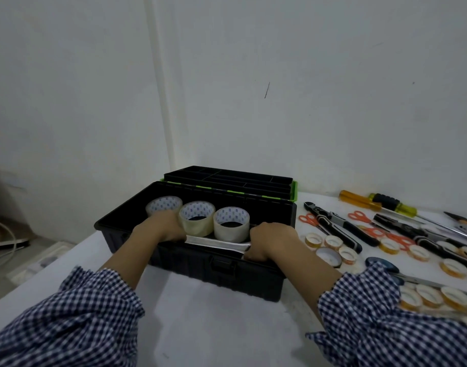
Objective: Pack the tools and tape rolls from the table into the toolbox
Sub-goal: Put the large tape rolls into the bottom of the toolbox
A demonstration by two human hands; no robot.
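Note:
An open black toolbox (219, 271) stands on the white table, its lid and black divider tray (227, 178) behind it. Three large clear tape rolls (198, 218) stand side by side inside it. Both hands hold a long silvery flat tool (216, 245) across the toolbox's front rim. My left hand (158, 229) grips its left end, and my right hand (272, 239) grips its right end.
Right of the toolbox lie several small yellow tape rolls (330, 247), orange scissors (309, 219), black-handled pliers (335, 226), yellow-handled screwdrivers (380, 203) and blue-handled scissors (391, 268). A white wall rises behind. The table's left edge (42, 276) drops to the floor.

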